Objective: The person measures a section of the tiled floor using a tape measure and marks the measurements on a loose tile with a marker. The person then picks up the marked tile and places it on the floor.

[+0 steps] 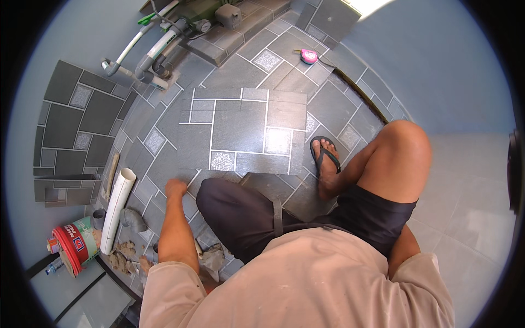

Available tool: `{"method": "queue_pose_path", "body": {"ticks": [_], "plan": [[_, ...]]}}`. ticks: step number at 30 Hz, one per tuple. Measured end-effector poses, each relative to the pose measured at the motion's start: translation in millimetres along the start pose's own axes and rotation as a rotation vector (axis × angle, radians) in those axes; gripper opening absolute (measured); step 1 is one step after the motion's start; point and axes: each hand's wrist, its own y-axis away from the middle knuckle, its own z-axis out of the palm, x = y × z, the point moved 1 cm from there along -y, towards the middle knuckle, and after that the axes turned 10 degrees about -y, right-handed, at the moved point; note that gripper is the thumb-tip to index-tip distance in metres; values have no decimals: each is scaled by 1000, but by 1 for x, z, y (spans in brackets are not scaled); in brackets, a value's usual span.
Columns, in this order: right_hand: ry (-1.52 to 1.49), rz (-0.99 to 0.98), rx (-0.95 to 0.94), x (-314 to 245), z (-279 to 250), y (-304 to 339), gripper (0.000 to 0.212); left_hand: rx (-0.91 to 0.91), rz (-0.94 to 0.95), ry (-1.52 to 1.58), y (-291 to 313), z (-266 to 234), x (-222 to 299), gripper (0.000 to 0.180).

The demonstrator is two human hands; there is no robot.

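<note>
A gray patterned tile is lying flat on the floor in front of the person.
Its far edge is running left to right and its right edge toward the person, while the floor's lines are slanting around it; its left edge is blending in, so I cannot tell its long axis. The left hand is hanging low beside the left knee; I cannot tell whether its fingers are spread or closed. The right thigh is hiding the right hand, so its state is not showing.
</note>
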Motion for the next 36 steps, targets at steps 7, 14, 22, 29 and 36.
{"method": "queue_pose_path", "body": {"ticks": [7,14,22,29,36], "plan": [[-4,87,-17,42,3,16,29,-6,-87,94,-4,5,4,36],[2,123,-20,57,3,26,28,-14,-133,106,1,-3,4,38],[32,95,-31,54,-3,25,28,15,-20,-76,-7,1,10,36],[168,-17,-27,20,-46,12,28,54,-96,124,-11,24,27,37],[442,-502,-22,-132,-52,-44,28,101,-10,17,-25,49,20,35]]}}
